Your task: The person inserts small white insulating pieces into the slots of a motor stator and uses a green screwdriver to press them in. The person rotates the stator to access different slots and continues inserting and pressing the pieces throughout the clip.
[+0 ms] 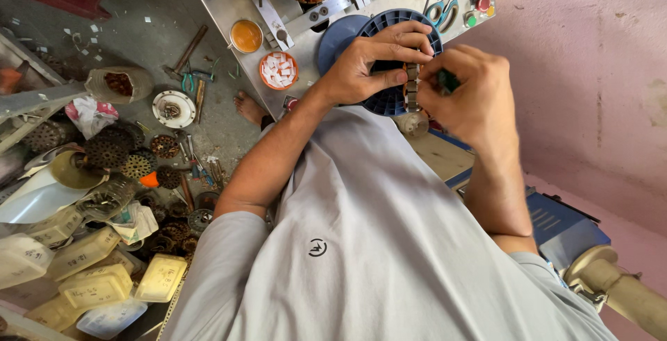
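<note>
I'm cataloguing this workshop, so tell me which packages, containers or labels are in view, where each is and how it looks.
Yellowish plastic jugs: lower left, squarish, pale labels on some.
Orange tub: on the metal bench, round, holding white pieces.
Small cup: beside that tub, round, amber contents.
Shirt emblem: chest, small dark circle.
No screens or signs.

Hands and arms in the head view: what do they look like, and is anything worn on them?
Both hands are bare: no gloves, rings or watch show on the left hand or the right hand. The forearms are uncovered too. The short sleeves of a light grey T-shirt end above the elbows; the shirt has a small round dark emblem on the chest.
</note>
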`<state>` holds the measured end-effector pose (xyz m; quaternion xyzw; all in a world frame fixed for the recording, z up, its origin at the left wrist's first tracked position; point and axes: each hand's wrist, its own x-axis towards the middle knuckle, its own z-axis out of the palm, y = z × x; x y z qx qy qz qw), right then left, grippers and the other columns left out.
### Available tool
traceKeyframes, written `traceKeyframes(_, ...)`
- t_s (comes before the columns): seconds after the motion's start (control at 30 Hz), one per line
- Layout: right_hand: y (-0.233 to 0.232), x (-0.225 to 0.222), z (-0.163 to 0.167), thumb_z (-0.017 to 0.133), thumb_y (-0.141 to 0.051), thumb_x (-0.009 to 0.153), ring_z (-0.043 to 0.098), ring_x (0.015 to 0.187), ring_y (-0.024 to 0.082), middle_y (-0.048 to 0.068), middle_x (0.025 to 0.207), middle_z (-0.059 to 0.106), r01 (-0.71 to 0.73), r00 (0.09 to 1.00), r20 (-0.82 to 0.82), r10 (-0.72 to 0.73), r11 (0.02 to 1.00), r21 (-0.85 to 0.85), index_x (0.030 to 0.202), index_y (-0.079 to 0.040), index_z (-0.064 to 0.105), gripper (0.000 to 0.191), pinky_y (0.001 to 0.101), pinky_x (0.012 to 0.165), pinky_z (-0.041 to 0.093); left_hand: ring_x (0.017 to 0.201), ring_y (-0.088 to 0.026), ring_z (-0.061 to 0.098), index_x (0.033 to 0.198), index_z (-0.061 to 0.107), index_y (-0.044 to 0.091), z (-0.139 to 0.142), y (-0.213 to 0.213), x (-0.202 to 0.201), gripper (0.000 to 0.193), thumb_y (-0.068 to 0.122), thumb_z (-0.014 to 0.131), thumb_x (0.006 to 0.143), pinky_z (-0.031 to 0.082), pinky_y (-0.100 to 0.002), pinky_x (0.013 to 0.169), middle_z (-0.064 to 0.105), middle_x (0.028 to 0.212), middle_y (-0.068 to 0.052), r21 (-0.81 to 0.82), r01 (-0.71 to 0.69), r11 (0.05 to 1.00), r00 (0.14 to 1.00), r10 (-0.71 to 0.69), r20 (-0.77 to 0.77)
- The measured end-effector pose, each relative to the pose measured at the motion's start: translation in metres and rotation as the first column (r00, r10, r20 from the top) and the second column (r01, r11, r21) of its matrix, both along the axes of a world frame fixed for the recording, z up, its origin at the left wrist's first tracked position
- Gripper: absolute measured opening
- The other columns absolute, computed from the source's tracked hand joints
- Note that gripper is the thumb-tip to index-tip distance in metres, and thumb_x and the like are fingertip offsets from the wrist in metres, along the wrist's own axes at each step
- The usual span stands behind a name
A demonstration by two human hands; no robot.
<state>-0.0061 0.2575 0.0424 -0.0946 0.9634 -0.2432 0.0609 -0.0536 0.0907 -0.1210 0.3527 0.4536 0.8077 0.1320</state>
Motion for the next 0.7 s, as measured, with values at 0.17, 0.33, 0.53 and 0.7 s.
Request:
traceKeyframes(0.17, 0.035, -0.025, -0.001, 0.088, -0.005, 0.079, 0.063, 0.065, 0.011, 0.005, 0.081, 0.074, 0.178, 0.885, 0.460, -0.073, 0.966, -0.189, 0.089, -0.002, 0.076, 0.016, 0.0270, 0.057, 0.047, 0.151, -0.030, 0.046, 0.131, 0.071, 0.005, 0.003, 0.004, 0.000, 0.033, 0.010, 0.077, 0.099, 0.039, -0.043, 0.125, 0.065, 0.142, -0.008, 0.009, 0.011, 1.000, 1.000, -0.011, -0.009)
traceKeyframes(0.33, 0.047, -0.024, -0.008, 0.086, -0.002, 0.086, 0.068, 0.084, 0.011, 0.005, 0.094, 0.073, 0.027, 0.934, 0.337, 0.122, 0.913, -0.406, 0.094, -0.002, 0.076, 0.012, 0.0249, 0.075, 0.053, 0.154, -0.031, 0.042, 0.134, 0.069, 0.006, 0.006, 0.000, 0.000, 0.042, 0.012, 0.080, 0.094, 0.034, -0.048, 0.133, 0.062, 0.147, -0.008, -0.008, 0.031, 0.999, 0.999, -0.031, -0.040)
traceKeyframes(0.53, 0.046, -0.030, -0.020, 0.088, -0.002, 0.082, 0.069, 0.079, 0.012, 0.005, 0.089, 0.074, 0.138, 0.893, 0.448, 0.047, 0.918, -0.371, 0.091, -0.003, 0.076, 0.015, 0.0249, 0.069, 0.054, 0.151, -0.027, 0.042, 0.138, 0.066, 0.010, 0.002, -0.004, -0.003, 0.048, 0.022, 0.083, 0.095, 0.033, -0.044, 0.131, 0.062, 0.149, -0.006, -0.008, 0.050, 0.999, 0.998, -0.050, -0.047)
traceKeyframes(0.7, 0.045, -0.039, -0.024, 0.088, -0.003, 0.081, 0.071, 0.079, 0.010, 0.004, 0.089, 0.076, 0.088, 0.872, 0.480, 0.096, 0.933, -0.348, 0.090, -0.005, 0.077, 0.014, 0.0235, 0.073, 0.057, 0.151, -0.026, 0.042, 0.140, 0.064, 0.012, -0.006, -0.006, -0.004, 0.050, 0.027, 0.084, 0.097, 0.034, -0.044, 0.131, 0.060, 0.147, -0.004, 0.019, 0.071, 0.997, 0.997, -0.070, -0.025)
